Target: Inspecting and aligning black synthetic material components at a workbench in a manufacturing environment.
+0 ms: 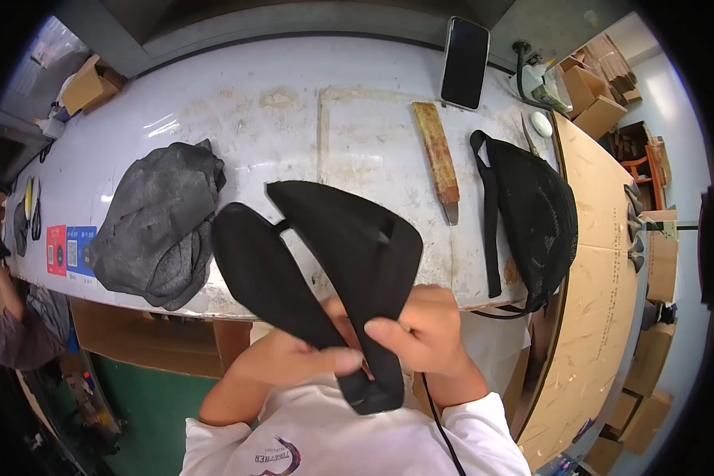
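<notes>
Both of my hands hold a black shaped fabric piece (349,238) in front of my chest, over the table's near edge. It has two broad lobes, bridged by a short strip near the top and joined at the narrow lower end. Between them runs a long gap. My left hand (293,361) grips the left strip low down, thumb on top. My right hand (424,329) pinches the right strip a little higher, its thumb across the fabric. The fingers beneath are partly hidden. To the left lies a crumpled dark grey cloth (163,222); a black mesh bag (531,214) with a strap rests at the right.
A blade with a worn, wrapped handle (436,151) lies on the white table (254,119). Behind it is a phone (465,63). Cardboard (591,309) borders the right side. At far left, another person's arm (6,278) shows near red and blue stickers (70,250).
</notes>
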A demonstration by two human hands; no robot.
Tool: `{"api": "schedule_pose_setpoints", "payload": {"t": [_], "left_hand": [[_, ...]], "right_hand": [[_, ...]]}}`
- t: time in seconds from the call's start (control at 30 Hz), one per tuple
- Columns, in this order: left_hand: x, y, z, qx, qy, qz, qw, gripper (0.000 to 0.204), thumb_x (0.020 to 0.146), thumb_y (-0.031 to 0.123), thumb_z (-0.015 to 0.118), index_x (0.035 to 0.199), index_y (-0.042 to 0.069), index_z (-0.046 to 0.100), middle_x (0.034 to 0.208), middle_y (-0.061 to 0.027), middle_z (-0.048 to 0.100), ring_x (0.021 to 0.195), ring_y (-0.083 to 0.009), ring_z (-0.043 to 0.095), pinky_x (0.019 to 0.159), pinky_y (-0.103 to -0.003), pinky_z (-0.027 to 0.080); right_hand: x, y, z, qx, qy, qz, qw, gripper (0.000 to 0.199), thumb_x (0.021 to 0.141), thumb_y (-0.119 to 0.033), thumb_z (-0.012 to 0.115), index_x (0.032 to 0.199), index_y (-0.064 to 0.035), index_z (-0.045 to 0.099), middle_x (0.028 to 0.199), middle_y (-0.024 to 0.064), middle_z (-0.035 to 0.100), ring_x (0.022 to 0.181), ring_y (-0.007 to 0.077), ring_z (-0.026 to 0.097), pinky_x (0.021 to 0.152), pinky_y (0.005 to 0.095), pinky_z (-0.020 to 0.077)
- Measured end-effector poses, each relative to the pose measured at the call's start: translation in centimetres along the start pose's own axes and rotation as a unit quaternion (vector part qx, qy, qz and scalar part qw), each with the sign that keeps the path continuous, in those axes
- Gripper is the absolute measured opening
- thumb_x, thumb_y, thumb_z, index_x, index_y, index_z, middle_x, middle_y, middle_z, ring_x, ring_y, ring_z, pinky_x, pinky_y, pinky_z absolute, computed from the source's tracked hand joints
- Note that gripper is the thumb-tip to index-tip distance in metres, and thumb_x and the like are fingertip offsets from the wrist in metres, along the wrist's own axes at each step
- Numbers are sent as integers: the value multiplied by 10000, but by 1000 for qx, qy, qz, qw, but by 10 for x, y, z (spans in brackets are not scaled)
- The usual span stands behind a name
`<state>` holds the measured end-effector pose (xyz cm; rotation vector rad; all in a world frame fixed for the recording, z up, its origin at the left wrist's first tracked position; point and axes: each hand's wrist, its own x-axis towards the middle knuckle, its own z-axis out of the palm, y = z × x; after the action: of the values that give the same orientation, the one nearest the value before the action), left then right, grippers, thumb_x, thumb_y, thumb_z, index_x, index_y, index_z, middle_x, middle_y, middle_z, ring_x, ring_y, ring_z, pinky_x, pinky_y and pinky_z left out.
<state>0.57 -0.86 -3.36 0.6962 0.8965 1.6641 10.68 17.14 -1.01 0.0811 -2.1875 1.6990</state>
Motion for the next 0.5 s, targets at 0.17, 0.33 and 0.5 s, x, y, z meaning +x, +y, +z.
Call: {"api": "schedule_pose_setpoints", "payload": {"t": [0.17,0.33,0.5], "left_hand": [[0,2,16,117,251,76,958,409,967,23,529,1343,-87,413,972,-131,686,931,-187,660,829,-310,509],[-1,17,18,138,304,134,933,491,952,2,528,1392,-72,325,975,-129,685,940,-173,647,871,-282,477],[-12,16,17,198,306,121,923,608,913,-26,542,1452,-33,260,1036,-117,663,968,-163,606,925,-321,457]], "right_hand": [[-3,-1,10,278,88,193,937,237,954,-176,596,1041,45,598,974,135,644,796,151,615,676,280,489],[-24,10,16,277,31,140,950,255,898,-66,627,1103,50,530,1147,169,593,988,163,598,799,289,501],[-11,5,24,133,68,152,977,178,830,-39,710,945,53,610,958,121,657,801,108,613,686,237,500]]}}
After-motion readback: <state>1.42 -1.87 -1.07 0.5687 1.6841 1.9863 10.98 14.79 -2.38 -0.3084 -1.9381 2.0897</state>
